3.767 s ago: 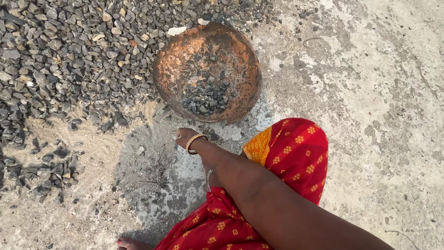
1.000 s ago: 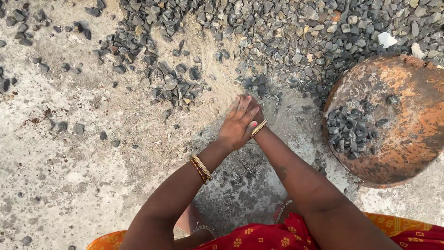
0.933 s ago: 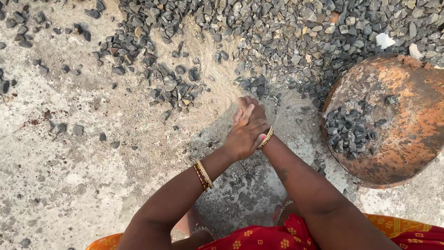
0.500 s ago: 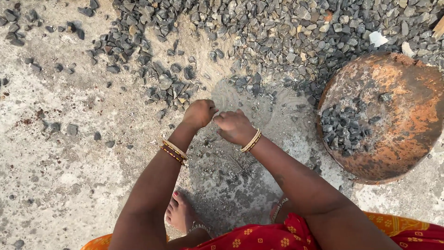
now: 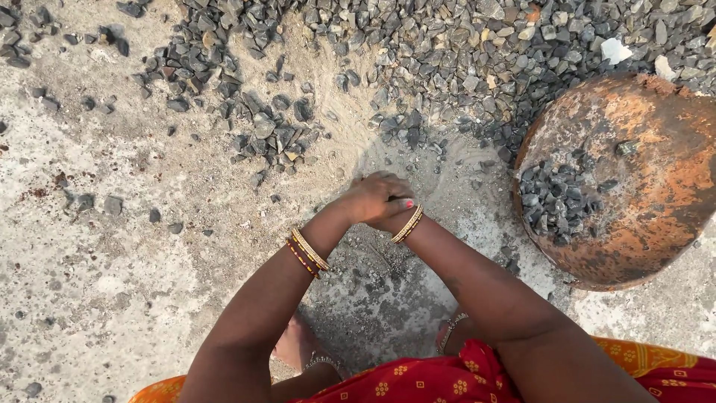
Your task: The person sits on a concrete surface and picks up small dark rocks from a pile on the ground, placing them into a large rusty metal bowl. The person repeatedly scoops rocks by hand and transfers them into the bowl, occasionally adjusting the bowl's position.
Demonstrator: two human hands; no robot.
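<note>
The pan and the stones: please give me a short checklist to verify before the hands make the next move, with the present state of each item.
1. Pan is within reach, to the right of the hands: ok.
2. Pan has room for more: ok, only a small heap of stones lies inside.
3. Left hand lies over the right hand, both low at the ground: ok.
4. Hands hold stones: cannot tell, the palms are hidden.
5. Gravel pile is close ahead of the hands: ok.
6. Bare foot is away from the loose stones: ok.

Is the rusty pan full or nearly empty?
Nearly empty: the rusty pan holds only a small heap of grey stones; most of its base is bare.
</note>
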